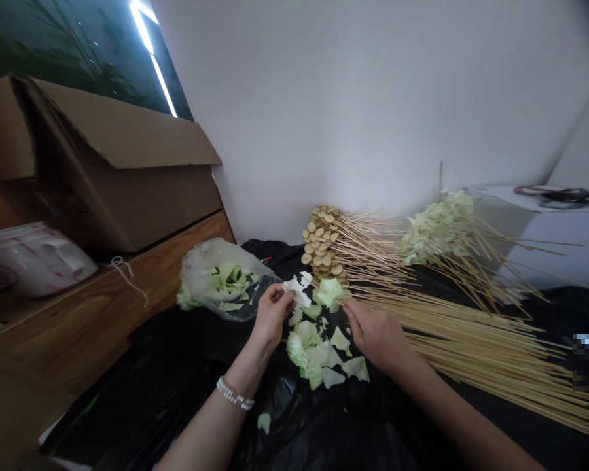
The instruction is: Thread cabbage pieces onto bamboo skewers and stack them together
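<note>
Between the thumb and fingers of my left hand [273, 311] is a pale piece of cabbage leaf [298, 292]. My right hand [375, 332] pinches a thin wooden skewer just behind a green cabbage piece [330, 294] threaded on it; most of that skewer is hidden by the hand. The two pieces are held close together, left and right. Below them, loose torn cabbage leaves [308, 350] lie in a pile on black plastic sheeting [294, 428]. One small scrap of leaf [264, 422] lies apart, nearer to me.
A clear bag of cabbage [220, 278] sits at left, near a cardboard box [142, 196] on a wooden surface. Skewers of round slices [322, 241] are stacked against the wall. Finished cabbage skewers [442, 226] lie at right, behind many bare skewers [481, 343].
</note>
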`<action>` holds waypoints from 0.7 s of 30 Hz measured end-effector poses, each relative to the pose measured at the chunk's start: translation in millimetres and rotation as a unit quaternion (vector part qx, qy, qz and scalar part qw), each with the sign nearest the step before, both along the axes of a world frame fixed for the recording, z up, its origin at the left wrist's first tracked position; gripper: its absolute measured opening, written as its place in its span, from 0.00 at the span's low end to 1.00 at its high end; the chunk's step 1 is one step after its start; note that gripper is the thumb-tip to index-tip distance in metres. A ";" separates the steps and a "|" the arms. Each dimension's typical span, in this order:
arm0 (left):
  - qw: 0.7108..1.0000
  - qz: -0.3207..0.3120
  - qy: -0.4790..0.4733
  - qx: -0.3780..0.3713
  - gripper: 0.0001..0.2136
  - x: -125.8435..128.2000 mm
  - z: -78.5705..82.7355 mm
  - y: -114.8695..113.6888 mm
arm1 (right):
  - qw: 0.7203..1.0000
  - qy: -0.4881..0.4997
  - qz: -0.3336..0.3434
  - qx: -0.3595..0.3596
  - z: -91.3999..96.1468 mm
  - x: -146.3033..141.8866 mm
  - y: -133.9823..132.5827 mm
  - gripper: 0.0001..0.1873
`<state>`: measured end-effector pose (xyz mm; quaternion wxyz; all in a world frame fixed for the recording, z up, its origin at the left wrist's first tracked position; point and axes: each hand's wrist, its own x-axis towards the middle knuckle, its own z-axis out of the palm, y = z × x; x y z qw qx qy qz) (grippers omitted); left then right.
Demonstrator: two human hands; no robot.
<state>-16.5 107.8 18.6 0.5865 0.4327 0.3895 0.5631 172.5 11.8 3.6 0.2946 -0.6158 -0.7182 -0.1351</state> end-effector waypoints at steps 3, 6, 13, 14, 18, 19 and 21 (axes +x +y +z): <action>1.000 0.013 -0.020 -0.012 0.17 0.0 -0.4 0.7 | 0.999 -0.024 0.008 -0.033 0.9 -4.2 -2.1 0.15; 0.999 0.035 -0.031 -0.008 0.17 0.0 -1.2 1.6 | 0.996 -0.044 0.013 -0.070 1.1 -7.9 -3.1 0.14; 0.998 0.031 -0.048 0.004 0.16 2.4 -4.4 0.6 | 0.991 -0.057 0.002 -0.119 1.2 -13.1 -4.2 0.12; 0.998 0.028 -0.047 0.008 0.16 2.9 -5.5 0.5 | 0.991 -0.059 -0.004 -0.122 1.1 -13.4 -4.3 0.12; 0.998 0.028 -0.023 0.043 0.16 4.9 -9.6 0.2 | 0.989 -0.066 -0.026 -0.127 0.5 -14.2 -4.4 0.11; 0.998 0.029 -0.015 0.053 0.15 5.2 -10.3 0.1 | 0.989 -0.067 -0.031 -0.126 0.3 -14.4 -4.4 0.11; 0.997 0.035 0.003 0.074 0.15 5.6 -11.2 0.0 | 0.989 -0.067 -0.039 -0.126 0.1 -15.0 -4.5 0.11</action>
